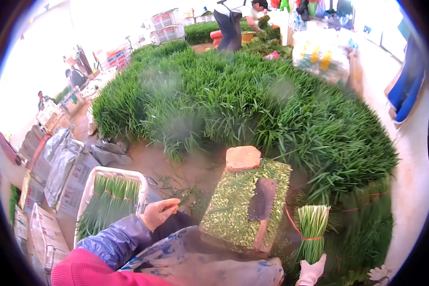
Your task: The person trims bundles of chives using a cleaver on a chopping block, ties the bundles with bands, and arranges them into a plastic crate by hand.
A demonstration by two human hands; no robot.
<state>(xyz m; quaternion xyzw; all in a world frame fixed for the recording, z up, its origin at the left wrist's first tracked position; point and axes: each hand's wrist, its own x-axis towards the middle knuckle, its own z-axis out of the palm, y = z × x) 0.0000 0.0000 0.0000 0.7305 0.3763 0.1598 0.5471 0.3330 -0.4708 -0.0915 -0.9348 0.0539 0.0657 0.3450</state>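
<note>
My right hand [311, 270], in a pale glove, grips the lower part of a green stalk bundle [312, 233] tied with a red band, its pale cut ends upward. My left hand [160, 213], also gloved, hangs over my lap with thumb and fingers near each other; whether it holds anything is too small to tell. Between my hands lies a board [224, 214] strewn with chopped bits. On it rest a cleaver [263, 200], its handle toward me, and an orange brick [243, 158] at the far edge. Left of my left hand, a white crate [86, 205] holds banded bundles.
A large heap of green leafy stalks [243, 95] spreads beyond the board and along the right. Stacked crates [71, 176] line the left. A person [233, 24] bends over at the back. A glove [379, 273] shows at the lower right edge.
</note>
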